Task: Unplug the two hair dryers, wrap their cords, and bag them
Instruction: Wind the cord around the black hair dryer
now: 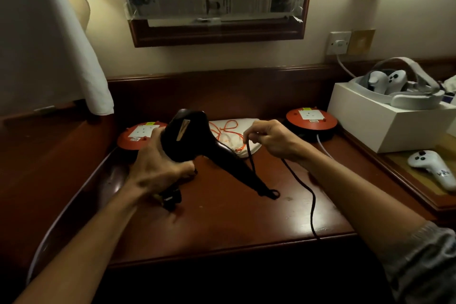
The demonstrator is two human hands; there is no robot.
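Observation:
My left hand (158, 165) grips the body of a black hair dryer (195, 138), held above the dark red desk (222, 224) with its handle slanting down to the right. My right hand (274, 140) pinches the dryer's black cord (302, 186), which loops up from the handle's end and trails down over the desk's front edge. A second black object, partly hidden, lies on the desk under my left wrist (171, 198); what it is I cannot tell. A white drawstring bag (238, 131) with orange cord lies flat behind the dryer.
Two round red-topped socket reels sit on the desk, one at the left (138, 138) and one at the right (311, 122). A white box (385, 121) with a headset stands at the right, a white controller (434, 168) beside it. A wall socket (340, 43) is above.

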